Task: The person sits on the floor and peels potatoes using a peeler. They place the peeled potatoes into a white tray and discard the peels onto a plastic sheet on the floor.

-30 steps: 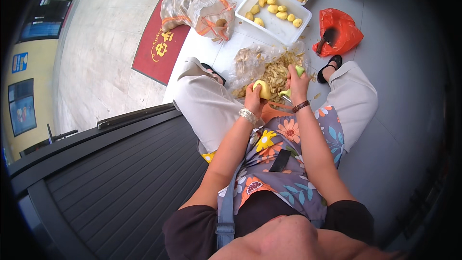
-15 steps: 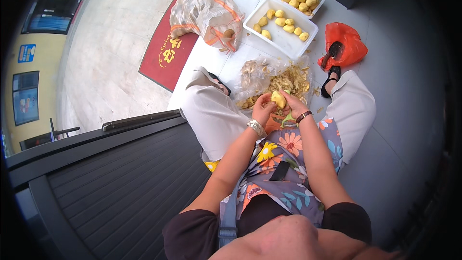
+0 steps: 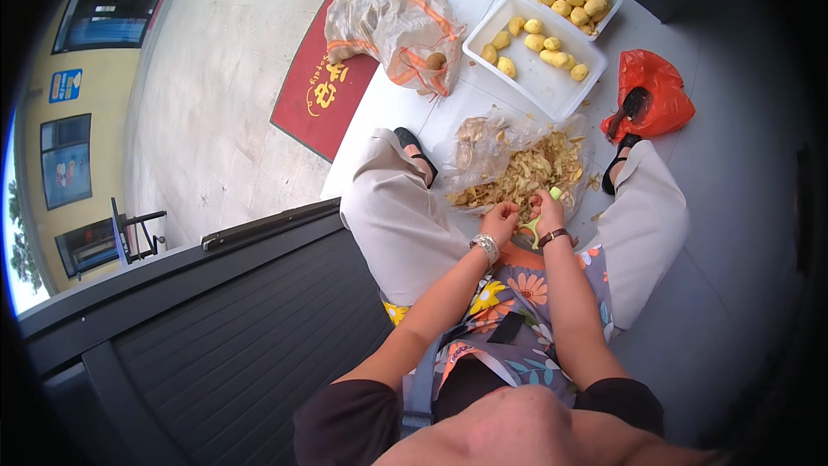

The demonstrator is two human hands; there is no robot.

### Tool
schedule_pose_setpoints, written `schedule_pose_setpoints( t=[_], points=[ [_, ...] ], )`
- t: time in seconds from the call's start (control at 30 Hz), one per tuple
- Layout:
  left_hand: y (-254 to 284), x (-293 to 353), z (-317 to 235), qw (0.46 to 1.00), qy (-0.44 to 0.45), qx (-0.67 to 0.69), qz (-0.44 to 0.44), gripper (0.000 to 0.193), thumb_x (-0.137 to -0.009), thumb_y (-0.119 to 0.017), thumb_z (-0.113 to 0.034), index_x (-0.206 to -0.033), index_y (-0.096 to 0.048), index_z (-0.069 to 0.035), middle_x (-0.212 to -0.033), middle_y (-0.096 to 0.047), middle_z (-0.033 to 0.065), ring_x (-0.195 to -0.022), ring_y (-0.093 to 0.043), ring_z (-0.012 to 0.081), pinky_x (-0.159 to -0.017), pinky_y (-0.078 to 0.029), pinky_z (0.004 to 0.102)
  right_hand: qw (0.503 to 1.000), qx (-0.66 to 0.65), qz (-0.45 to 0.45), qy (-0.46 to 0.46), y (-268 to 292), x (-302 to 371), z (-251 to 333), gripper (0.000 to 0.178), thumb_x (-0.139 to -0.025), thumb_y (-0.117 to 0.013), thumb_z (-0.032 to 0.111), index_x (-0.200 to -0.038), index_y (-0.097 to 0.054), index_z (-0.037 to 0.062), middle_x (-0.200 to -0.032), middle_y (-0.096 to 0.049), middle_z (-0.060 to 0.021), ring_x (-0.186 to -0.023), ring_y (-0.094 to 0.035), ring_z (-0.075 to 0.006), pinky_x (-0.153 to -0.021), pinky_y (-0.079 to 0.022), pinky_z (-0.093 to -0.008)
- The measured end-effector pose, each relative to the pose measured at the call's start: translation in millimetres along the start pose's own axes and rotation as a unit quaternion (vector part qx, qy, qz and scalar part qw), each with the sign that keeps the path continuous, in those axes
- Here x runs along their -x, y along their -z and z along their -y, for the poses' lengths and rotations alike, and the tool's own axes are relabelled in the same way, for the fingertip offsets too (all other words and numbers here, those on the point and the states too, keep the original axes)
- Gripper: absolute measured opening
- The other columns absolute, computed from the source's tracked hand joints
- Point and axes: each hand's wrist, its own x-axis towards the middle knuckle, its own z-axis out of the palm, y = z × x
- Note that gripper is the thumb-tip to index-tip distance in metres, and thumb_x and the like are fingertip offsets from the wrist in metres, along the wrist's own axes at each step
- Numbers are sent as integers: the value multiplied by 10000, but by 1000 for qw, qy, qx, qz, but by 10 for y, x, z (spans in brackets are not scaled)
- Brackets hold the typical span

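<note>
My left hand [image 3: 500,223] curls closed over the near edge of the potato peel pile [image 3: 528,174]; I cannot tell what it holds. My right hand [image 3: 547,211], just beside it, grips a green peeler [image 3: 542,216]. Two white trays of peeled potatoes [image 3: 536,59] sit farther off.

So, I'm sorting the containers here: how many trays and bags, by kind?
White trays with peeled potatoes: 2
Clear bag of peelings: 1
Mesh sack: 1
Red bag: 1
Total: 5
</note>
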Motion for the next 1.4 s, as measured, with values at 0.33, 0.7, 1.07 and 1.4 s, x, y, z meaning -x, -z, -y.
schedule_pose_setpoints(
  t=[0.33,0.7,1.07,1.4],
  points=[
    [715,-1860,-585,937,-62,-185,-289,194,-786,-519,-146,-910,-619,-35,-784,-630,95,-740,-613,218,-647,-477,316,997,62,-38,21,-201,-157,-8,158,-834,-559,220,-774,-504,84,-605,-478,-2,-454,-411,-87,-405,-338,-254],
    [2094,-4054,-1745,798,-119,-536,-247,347,-776,-511,-139,-1105,-540,-34,-1092,-527,218,-1049,-491,344,-928,-389,391,990,103,-72,-64,-208,-428,-217,141,-875,-530,196,-871,-529,55,-630,-505,-7,-484,-421,-74,-444,-343,-239],
    [1575,-2979,-1256,873,-18,475,-109,309,-743,-433,-229,-1018,-451,-90,-852,-525,99,-598,-473,246,-479,-384,298,997,42,-65,5,-370,-289,63,109,-870,-517,154,-832,-490,56,-610,-434,4,-459,-403,-83,-432,-353,-256],
    [335,-326,-1162,873,40,442,201,386,-913,-352,-413,-1101,-447,-90,-955,-573,139,-609,-505,190,-546,-445,274,961,-162,41,220,-452,693,1079,248,-885,-475,260,-735,-394,79,-532,-399,-31,-460,-410,-146,-466,-374,-291]
  ],
)
